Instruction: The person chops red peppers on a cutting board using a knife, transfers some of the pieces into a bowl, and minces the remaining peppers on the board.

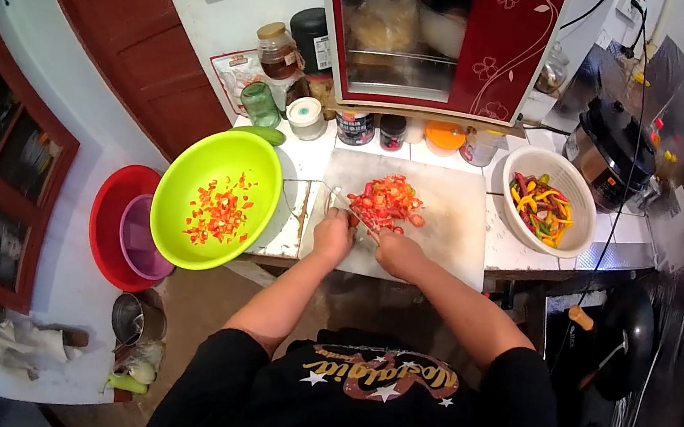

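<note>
A pale cutting board (pixel 454 232) lies on the white tiled counter, with a heap of chopped red peppers (pixel 388 199) on it. My right hand (pixel 401 255) is closed on the handle of a kitchen knife (pixel 353 207), whose blade points up and left across the board. At the board's left part, my left hand (pixel 333 237) is beside the blade with curled fingers; whether it holds a pepper piece cannot be told. A lime-green basin (pixel 173 185) with small red pepper pieces stands left of the board. To the right is a white basket (pixel 588 200) of red, yellow and green peppers.
Jars, including a green glass jar (pixel 259 106), line the counter's back below a red cabinet (pixel 505 51). A green cucumber-like vegetable (pixel 265 134) lies behind the lime basin. A black-lidded electric cooker (pixel 614 147) stands back right, a wok (pixel 629 343) lower right. Red (pixel 110 222) and purple (pixel 139 247) basins are left.
</note>
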